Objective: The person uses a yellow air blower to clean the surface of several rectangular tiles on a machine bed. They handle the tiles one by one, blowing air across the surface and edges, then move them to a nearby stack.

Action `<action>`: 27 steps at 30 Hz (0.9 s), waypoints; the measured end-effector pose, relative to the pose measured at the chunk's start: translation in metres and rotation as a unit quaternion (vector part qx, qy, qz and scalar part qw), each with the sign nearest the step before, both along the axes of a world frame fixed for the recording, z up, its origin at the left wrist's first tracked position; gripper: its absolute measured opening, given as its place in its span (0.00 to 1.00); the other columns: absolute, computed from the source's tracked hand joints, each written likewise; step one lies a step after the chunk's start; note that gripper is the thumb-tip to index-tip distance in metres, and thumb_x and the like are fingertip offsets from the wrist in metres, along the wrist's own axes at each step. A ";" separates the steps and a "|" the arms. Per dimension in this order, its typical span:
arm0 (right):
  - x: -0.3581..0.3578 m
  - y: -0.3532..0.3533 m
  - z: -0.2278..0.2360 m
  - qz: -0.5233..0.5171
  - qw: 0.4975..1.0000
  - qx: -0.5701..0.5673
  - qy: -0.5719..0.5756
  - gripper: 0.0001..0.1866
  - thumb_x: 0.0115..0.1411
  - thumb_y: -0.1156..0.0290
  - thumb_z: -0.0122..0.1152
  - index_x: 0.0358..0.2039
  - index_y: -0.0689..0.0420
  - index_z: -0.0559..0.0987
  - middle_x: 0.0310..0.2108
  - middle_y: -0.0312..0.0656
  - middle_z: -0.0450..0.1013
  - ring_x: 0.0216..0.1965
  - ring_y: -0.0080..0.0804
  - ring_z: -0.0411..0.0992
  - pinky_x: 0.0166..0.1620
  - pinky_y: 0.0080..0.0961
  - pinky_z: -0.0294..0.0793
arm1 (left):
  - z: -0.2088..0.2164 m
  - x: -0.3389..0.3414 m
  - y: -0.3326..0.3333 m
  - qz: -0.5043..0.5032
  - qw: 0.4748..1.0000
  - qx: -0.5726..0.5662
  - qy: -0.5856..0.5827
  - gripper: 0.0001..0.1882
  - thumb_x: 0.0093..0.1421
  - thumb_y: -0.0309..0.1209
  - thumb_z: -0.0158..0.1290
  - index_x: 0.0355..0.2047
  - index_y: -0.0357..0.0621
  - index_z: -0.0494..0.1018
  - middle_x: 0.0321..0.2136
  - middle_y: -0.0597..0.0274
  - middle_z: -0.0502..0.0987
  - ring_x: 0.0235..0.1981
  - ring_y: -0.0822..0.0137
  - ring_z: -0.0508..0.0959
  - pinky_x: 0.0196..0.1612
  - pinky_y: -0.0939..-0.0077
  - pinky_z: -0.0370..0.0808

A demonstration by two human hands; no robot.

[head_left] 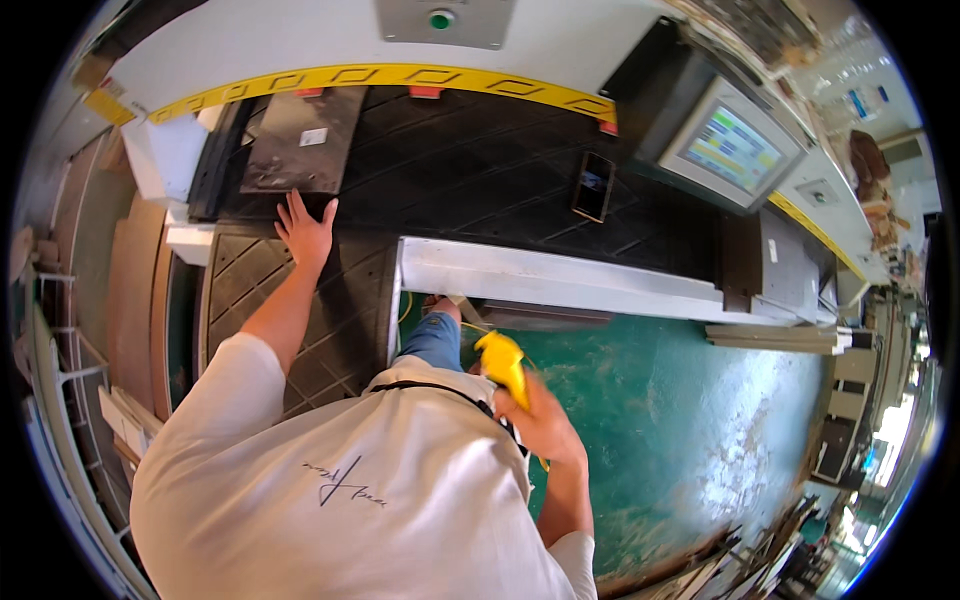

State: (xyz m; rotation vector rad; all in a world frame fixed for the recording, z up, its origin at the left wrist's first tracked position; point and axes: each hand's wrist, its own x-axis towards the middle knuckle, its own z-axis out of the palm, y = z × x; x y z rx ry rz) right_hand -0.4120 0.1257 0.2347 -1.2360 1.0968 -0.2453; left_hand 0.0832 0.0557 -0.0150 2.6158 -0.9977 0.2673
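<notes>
A dark brown flat board (300, 160) with a small white label lies on the black machine bed at the far left. My left hand (305, 228) reaches its near edge with fingers spread, the fingertips at the board's edge. Low beside my waist, my right hand (545, 415) is closed around a yellow gun-shaped handheld tool (503, 365). The tool's head points up and to the left, away from the board's surface. Thin yellow line shows near it, but where it joins is hidden. My fingers cover the tool's grip.
A phone (593, 187) lies on the black bed (460, 170), right of the middle. Beyond it stands a control screen (735, 145). A white metal rail (560, 275) edges the bed, and a yellow striped strip (400, 76) runs behind. Stacked boards (775, 338) sit at the right.
</notes>
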 end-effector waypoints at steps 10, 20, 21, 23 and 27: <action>-0.138 0.050 0.033 -0.434 0.841 -0.223 0.234 0.12 0.72 0.72 0.57 0.52 0.62 0.73 0.32 0.39 0.76 0.33 0.27 0.75 0.40 0.27 0.76 | -0.001 -0.034 0.000 -0.048 0.997 0.028 -0.045 0.44 0.68 0.61 0.50 0.74 0.45 0.58 0.74 0.47 0.60 0.76 0.51 0.56 0.74 0.42 0.52; -0.102 0.040 -0.017 -0.477 0.836 -0.234 0.140 0.17 0.72 0.66 0.59 0.56 0.59 0.72 0.36 0.46 0.78 0.38 0.35 0.77 0.45 0.33 0.76 | -0.013 -0.020 -0.006 -0.112 0.986 -0.043 -0.118 0.39 0.68 0.59 0.54 0.69 0.45 0.66 0.66 0.47 0.71 0.68 0.47 0.69 0.65 0.43 0.67; -0.100 0.038 -0.011 -0.417 0.882 -0.194 0.098 0.18 0.72 0.65 0.59 0.57 0.59 0.72 0.37 0.47 0.78 0.38 0.37 0.76 0.45 0.35 0.75 | -0.034 -0.006 -0.008 -0.096 0.985 -0.043 -0.134 0.39 0.68 0.61 0.52 0.70 0.49 0.66 0.67 0.49 0.70 0.68 0.51 0.69 0.65 0.44 0.67; -0.097 0.035 0.007 -0.240 0.965 -0.110 0.010 0.19 0.72 0.62 0.59 0.57 0.60 0.72 0.39 0.49 0.78 0.40 0.39 0.76 0.47 0.37 0.75 | -0.036 -0.009 -0.008 -0.046 0.987 0.006 -0.155 0.40 0.69 0.64 0.49 0.72 0.55 0.64 0.69 0.55 0.68 0.69 0.53 0.69 0.65 0.44 0.68; -0.094 0.044 -0.011 0.058 0.996 -0.059 -0.042 0.25 0.73 0.54 0.56 0.56 0.64 0.73 0.42 0.53 0.77 0.45 0.47 0.76 0.53 0.38 0.71 | -0.038 -0.019 -0.016 -0.056 0.986 0.022 -0.154 0.41 0.69 0.64 0.48 0.73 0.54 0.62 0.70 0.53 0.67 0.70 0.52 0.68 0.66 0.43 0.67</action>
